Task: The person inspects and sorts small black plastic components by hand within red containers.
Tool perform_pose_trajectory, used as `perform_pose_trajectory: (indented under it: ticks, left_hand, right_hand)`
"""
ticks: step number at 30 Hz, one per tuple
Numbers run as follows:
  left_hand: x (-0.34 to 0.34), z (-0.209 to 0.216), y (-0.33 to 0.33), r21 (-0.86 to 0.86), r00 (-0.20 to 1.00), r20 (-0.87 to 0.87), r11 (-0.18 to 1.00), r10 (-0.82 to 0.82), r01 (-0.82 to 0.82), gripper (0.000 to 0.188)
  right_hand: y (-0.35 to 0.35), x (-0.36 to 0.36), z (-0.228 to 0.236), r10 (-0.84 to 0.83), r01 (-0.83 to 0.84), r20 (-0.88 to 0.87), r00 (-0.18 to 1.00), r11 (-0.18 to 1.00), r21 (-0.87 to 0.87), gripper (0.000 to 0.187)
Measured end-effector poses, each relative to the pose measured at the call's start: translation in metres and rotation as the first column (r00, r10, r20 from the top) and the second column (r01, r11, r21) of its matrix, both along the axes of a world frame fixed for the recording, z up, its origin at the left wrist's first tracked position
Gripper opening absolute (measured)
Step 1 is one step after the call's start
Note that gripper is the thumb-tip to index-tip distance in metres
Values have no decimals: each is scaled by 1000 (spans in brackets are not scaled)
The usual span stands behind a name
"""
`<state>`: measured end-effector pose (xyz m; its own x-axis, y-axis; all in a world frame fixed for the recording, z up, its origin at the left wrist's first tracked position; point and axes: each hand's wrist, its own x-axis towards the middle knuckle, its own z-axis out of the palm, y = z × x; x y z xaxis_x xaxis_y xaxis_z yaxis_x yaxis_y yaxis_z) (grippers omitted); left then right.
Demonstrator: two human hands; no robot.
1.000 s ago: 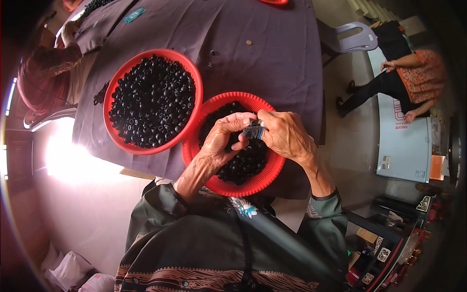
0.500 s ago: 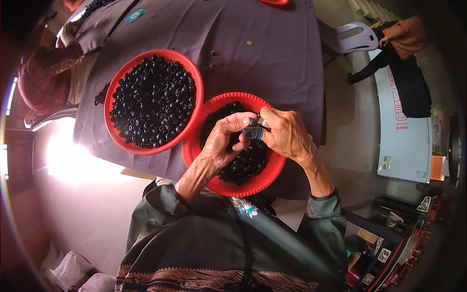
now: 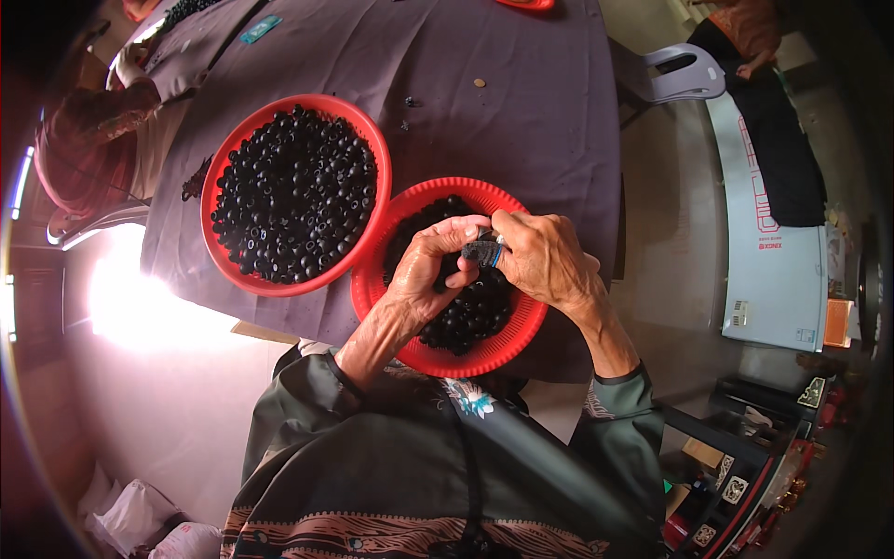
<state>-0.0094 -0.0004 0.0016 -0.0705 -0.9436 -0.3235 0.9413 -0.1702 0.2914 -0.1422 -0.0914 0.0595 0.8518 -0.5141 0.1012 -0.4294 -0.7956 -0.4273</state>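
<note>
The left basin [image 3: 296, 290] looks smooth, glossy plastic; the right basin [image 3: 514, 341], ribbed plastic. The black pieces [image 3: 293, 200] look shiny, the knit fabric [image 3: 481, 253] rough and matt, the desk cloth [image 3: 521, 121] matt and creased, the far-right chair [image 3: 691, 88] smooth plastic.

1. Small dark piece [image 3: 484, 232] between bare left grip [image 3: 430, 259] and bare right grip [image 3: 549, 259] — mostly covered, too small to identify.
2. Red ribbed plastic basin [image 3: 520, 339]: partly hidden behind both.
3. Curved red plastic object [image 3: 527, 4] — cut off by the top edge, like the orange-topped person [image 3: 748, 26].
</note>
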Motion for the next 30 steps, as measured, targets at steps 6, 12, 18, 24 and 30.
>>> perform_pose_trajectory:
  ticks: [6, 12, 18, 24, 30]
  left_hand:
    - [-1, 1, -2, 86, 998, 63, 996, 30, -36, 19]
    - [6, -1, -4, 197, 1000, -4, 980, 1, 0, 22]
    - [8, -6, -4, 243, 1000, -2, 970, -1, 1, 25]
    - [8, -1, -5, 202, 999, 33, 979, 27, -33, 27]
    - [8, 8, -5, 237, 978, -150, 966, 146, -108, 32]
  right_hand:
    - [-2, -4, 1, 30, -27, 40, 999, 998, -61, 19]
    - [-6, -12, 3, -64, 56, 91, 994, 994, 89, 20]
    - [-3, -15, -4, -65, 63, 12, 998, 992, 112, 18]
    - [-4, -16, -9, -34, 20, 81, 996, 984, 175, 16]
    - [2, -13, -3, -71, 47, 102, 992, 973, 225, 15]
